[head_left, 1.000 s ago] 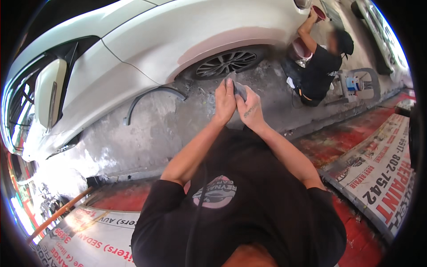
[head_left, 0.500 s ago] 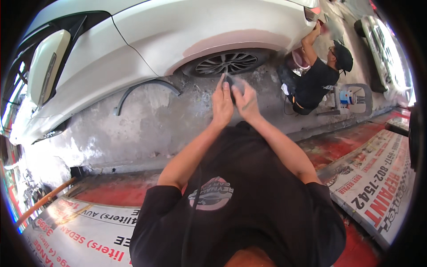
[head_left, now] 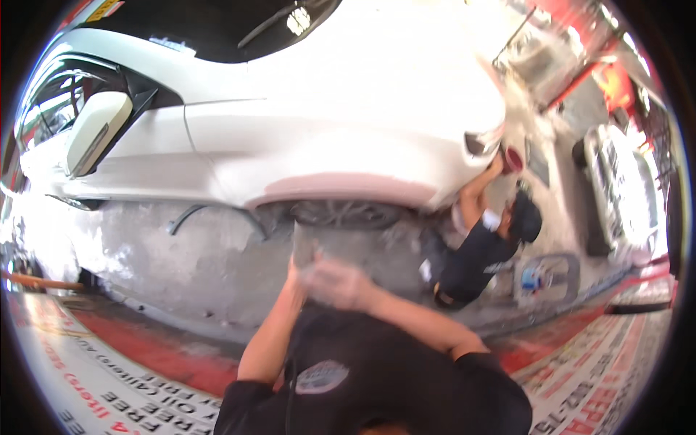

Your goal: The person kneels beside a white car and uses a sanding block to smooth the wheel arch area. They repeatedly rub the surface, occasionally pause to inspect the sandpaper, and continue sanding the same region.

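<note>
My left hand [head_left: 295, 274] is raised in front of me and holds a thin grey flat piece [head_left: 304, 243], its kind too blurred to make out. Against it is my right hand [head_left: 336, 283], so smeared by motion that its fingers do not show clearly. Beyond both hands stands a white car [head_left: 348, 156], with a dull pinkish patch [head_left: 348, 187] along the arch over its wheel [head_left: 344, 214].
At the right a co-worker in black [head_left: 478, 254] crouches by the car's headlight, a hand near a dark red container [head_left: 513, 159]. A curved dark trim strip [head_left: 190, 216] lies on the concrete floor. Nearby are a grey seat-like tray [head_left: 545, 279] and printed boards [head_left: 602, 377].
My view has tilted up, showing more of the car's hood and windshield. My hands sit lower and further left in view, with the right one blurred across the left. The co-worker still crouches at the headlight.
</note>
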### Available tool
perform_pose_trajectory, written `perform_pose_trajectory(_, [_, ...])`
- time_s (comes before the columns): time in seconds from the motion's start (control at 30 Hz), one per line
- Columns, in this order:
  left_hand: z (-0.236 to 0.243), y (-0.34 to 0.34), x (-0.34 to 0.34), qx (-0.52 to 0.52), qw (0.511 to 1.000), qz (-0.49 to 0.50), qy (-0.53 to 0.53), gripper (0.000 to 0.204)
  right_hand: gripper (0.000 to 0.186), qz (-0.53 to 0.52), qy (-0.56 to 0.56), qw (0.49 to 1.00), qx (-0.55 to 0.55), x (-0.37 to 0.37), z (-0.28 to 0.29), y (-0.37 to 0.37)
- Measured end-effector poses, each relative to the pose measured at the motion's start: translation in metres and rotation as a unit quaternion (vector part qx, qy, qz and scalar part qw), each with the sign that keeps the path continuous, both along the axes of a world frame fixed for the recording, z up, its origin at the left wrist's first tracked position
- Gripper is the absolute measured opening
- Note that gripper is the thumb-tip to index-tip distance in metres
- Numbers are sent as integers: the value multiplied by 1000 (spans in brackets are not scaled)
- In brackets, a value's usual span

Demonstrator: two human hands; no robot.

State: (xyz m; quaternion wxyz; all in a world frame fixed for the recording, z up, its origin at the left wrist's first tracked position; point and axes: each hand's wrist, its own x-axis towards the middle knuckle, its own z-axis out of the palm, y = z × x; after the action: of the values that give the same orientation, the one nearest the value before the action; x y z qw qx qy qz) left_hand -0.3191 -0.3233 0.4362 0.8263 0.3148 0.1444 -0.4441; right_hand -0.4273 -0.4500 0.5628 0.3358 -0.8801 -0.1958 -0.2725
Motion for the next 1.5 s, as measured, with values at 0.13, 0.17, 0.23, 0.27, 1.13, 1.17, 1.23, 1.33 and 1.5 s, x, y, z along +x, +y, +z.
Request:
perform_pose_trajectory(0.13, [28,-42,-64,41,997,63,33,27,61,31,91,994,-52,-5,-17,-37])
perform_pose_trajectory(0.17, [23,-34,-74,-11,997,29,67,25,60,2,126,991,-40,1,-14,-53])
perform_pose_trajectory(0.23, [34,-25,-103,-14,997,3,81,27,49,-18,126,992,19,16,-67,-83])
perform_pose_trajectory(0.27, [58,-30,-106,29,998,6,61,28,43,-21,162,981,103,18,-71,-97])
perform_pose_trajectory(1.13, [-83,85,-188,210,931,251,159,31,36,-76,519,841,133,2,-103,-141])
perform_pose_trajectory(1.17, [-91,77,-199,204,936,238,157,31,35,-95,503,852,107,16,-104,-151])
perform_pose_trajectory(1.23, [-103,64,-212,192,939,223,178,30,36,-63,478,849,215,31,-112,-158])
perform_pose_trajectory(1.33, [-103,38,-222,166,954,179,174,28,37,-22,465,870,160,37,-128,-164])
perform_pose_trajectory(1.5, [-118,-18,-218,196,974,17,111,22,45,-80,658,669,336,-19,-190,-152])
